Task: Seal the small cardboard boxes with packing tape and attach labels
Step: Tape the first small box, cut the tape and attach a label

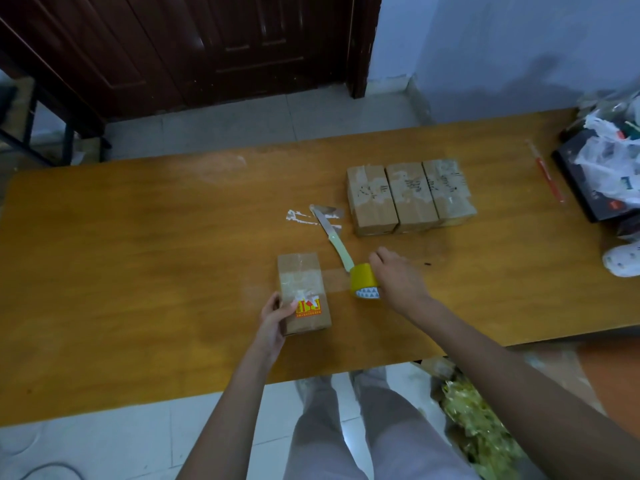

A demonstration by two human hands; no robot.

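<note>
matt cardboard box (304, 292), glossy tape roll (364, 280), wood table (138, 258)

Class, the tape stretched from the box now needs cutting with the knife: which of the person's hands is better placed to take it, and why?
Probably the right hand: the knife handle lies beside it, though it must release the tape roll. The left hand steadies the box.

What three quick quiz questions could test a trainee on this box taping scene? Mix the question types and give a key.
1. True or false: the tape roll is joined to the near box by a stretched strip of tape.
2. Which hand steadies the near box? A) left hand B) right hand
3. Fill in: ___ taped boxes sit side by side beyond the knife.

Key: 1 true; 2 A; 3 three.
</note>
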